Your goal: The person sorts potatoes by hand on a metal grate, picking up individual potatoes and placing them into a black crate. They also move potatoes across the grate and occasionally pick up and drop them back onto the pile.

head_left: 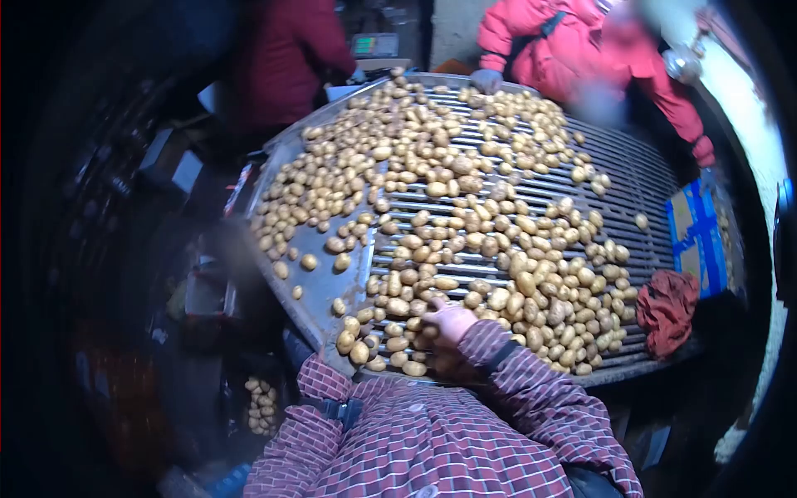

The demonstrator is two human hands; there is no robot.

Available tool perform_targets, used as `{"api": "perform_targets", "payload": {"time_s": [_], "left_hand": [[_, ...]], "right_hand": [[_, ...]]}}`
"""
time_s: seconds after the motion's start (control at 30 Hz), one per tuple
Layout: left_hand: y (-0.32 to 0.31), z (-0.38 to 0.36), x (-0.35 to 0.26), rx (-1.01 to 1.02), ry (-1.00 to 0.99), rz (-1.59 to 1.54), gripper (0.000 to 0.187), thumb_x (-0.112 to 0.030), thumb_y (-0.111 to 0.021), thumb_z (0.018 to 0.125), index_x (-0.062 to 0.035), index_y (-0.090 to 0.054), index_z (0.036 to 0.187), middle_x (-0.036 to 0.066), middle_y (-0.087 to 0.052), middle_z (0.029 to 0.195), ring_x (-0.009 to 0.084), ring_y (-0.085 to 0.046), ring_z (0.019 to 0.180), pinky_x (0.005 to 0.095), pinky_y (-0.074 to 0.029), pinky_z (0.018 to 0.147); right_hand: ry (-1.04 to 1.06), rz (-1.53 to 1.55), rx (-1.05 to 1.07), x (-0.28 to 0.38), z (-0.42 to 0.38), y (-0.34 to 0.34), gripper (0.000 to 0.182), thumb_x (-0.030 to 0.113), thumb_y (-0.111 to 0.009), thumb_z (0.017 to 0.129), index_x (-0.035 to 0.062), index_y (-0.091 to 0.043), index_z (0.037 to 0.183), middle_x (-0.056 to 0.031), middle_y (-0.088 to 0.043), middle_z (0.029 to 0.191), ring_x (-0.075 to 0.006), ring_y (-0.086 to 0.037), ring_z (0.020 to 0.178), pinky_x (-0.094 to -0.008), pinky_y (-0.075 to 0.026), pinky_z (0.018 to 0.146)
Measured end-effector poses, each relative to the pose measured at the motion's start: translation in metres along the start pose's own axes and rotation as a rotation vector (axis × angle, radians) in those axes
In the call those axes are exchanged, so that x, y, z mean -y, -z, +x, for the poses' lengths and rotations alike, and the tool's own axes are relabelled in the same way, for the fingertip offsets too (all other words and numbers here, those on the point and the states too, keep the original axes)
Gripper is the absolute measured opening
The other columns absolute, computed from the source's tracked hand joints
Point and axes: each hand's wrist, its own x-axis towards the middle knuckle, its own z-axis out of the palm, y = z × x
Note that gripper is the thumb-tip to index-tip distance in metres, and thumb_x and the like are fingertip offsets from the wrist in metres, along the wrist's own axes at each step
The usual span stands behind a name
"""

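Many potatoes (531, 282) are spread over a slatted metal sorting table (635, 166) and its flat left part. My right hand (451, 322) is low among the potatoes at the near edge, its fingers against or over some of them; whether it grips one is hidden. My left sleeve reaches the table's near left corner, and the left hand itself does not show. Larger potatoes (359, 353) lie left of my right hand.
A person in a red padded jacket (556, 50) stands at the far side, a gloved hand on the rim. Another person in dark red (290, 66) is at the far left. A red cloth (667, 311) and a blue-taped box (697, 236) lie right. Potatoes in a container (261, 407) sit lower left.
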Motion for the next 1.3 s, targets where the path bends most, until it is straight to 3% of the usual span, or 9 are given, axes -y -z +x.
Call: {"api": "perform_targets", "payload": {"time_s": [0.23,0.4,0.5,0.7,0.77,0.83,1.03,1.13,1.3], "left_hand": [[0.113,-0.036,0.005,-0.431,-0.22,-0.638,0.034,-0.04,-0.058,0.091,-0.0119,-0.062,0.11,0.009,-0.064,0.099,0.027,-0.063,0.084,0.0454,-0.054,0.07],[0.164,-0.106,-0.024,-0.546,-0.416,-0.7,0.035,-0.043,-0.061,0.088,-0.0136,-0.063,0.108,0.008,-0.065,0.094,0.03,-0.062,0.087,0.0463,-0.053,0.077],[0.27,-0.133,-0.014,-0.792,-0.305,-0.542,0.044,-0.051,-0.055,0.089,-0.0257,-0.056,0.124,0.008,-0.06,0.118,0.0323,-0.057,0.106,0.054,-0.044,0.093],[0.341,-0.171,0.013,-1.303,0.004,-0.302,0.044,-0.05,-0.043,0.096,-0.0141,-0.057,0.117,0.012,-0.062,0.098,0.0311,-0.062,0.081,0.045,-0.055,0.068],[0.309,-0.152,0.011,-0.953,-0.206,-0.252,0.042,-0.038,-0.05,0.095,-0.0141,-0.051,0.129,0.011,-0.059,0.111,0.0273,-0.061,0.09,0.0414,-0.052,0.078],[0.315,-0.111,0.017,-0.885,-0.323,0.025,0.056,-0.038,-0.056,0.092,-0.0129,-0.041,0.139,0.012,-0.051,0.132,0.027,-0.059,0.099,0.0397,-0.05,0.083],[0.063,0.057,-0.009,-0.368,-0.56,0.876,0.024,-0.006,-0.06,0.09,-0.0034,-0.064,0.113,0.007,-0.067,0.106,0.0175,-0.061,0.098,0.0315,-0.049,0.089],[0.005,0.122,0.024,0.002,-0.489,0.916,0.032,-0.012,-0.065,0.084,-0.0084,-0.063,0.116,0.013,-0.065,0.111,0.0267,-0.061,0.108,0.0376,-0.047,0.095],[-0.096,0.157,0.034,0.208,-0.433,2.054,0.04,-0.019,-0.064,0.08,-0.0219,-0.058,0.12,0.009,-0.055,0.12,0.0292,-0.053,0.115,0.0455,-0.043,0.099]], "right_hand": [[-0.041,1.544,-0.327,-0.027,0.02,0.031,0.048,0.016,-0.076,0.079,0.0025,-0.058,0.121,-0.0091,-0.065,0.107,-0.0208,-0.065,0.095,-0.0329,-0.053,0.087],[0.091,1.038,-0.008,0.121,0.065,0.038,0.052,0.026,-0.073,0.083,0.0041,-0.056,0.127,-0.0102,-0.065,0.111,-0.0156,-0.064,0.096,-0.028,-0.052,0.087],[0.598,0.832,0.047,0.2,0.108,-0.056,0.073,0.045,-0.071,0.083,0.0046,-0.045,0.138,-0.0232,-0.048,0.136,-0.0321,-0.049,0.125,-0.0401,-0.041,0.103],[0.237,0.074,-0.353,0.125,0.122,-0.005,0.061,0.038,-0.07,0.075,0.0088,-0.054,0.126,-0.0193,-0.054,0.123,-0.0347,-0.054,0.115,-0.0485,-0.044,0.095],[0.022,-0.304,-0.636,0.062,0.092,0.009,0.063,0.04,-0.071,0.075,0.0116,-0.053,0.128,-0.0162,-0.048,0.13,-0.0348,-0.048,0.117,-0.0505,-0.042,0.095],[-0.042,-0.137,-0.326,0.009,0.053,0.005,0.073,0.042,-0.066,0.081,0.01,-0.04,0.141,-0.0181,-0.041,0.14,-0.0386,-0.039,0.13,-0.052,-0.034,0.107],[0.001,-0.143,-0.303,-0.052,-0.035,-0.025,0.062,0.036,-0.062,0.084,0.0133,-0.043,0.139,-0.018,-0.038,0.145,-0.0396,-0.037,0.133,-0.0509,-0.033,0.108],[-0.154,-0.194,-0.363,-0.033,-0.075,-0.029,0.056,0.037,-0.064,0.082,0.0161,-0.051,0.133,-0.0124,-0.046,0.14,-0.0334,-0.041,0.13,-0.0523,-0.032,0.107],[-0.163,-0.1,-0.469,-0.017,-0.126,-0.035,0.066,0.044,-0.068,0.076,0.0194,-0.051,0.135,-0.0124,-0.046,0.136,-0.0335,-0.036,0.132,-0.0569,-0.024,0.11]]}}
